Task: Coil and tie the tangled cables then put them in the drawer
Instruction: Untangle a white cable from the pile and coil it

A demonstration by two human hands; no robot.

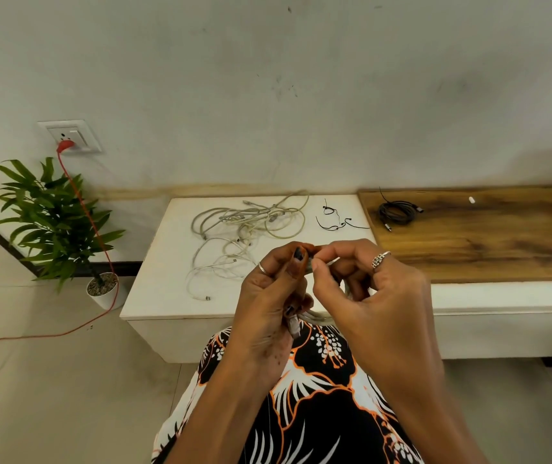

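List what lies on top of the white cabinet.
On the white cabinet: a tangle of pale cables and loose black ties. Both hands cover part of its front edge.

I see both my forearms rising from the bottom of the frame to its centre. My left hand and right hand are close together, fingers curled, fingertips pinching at the top, nearly touching each other.
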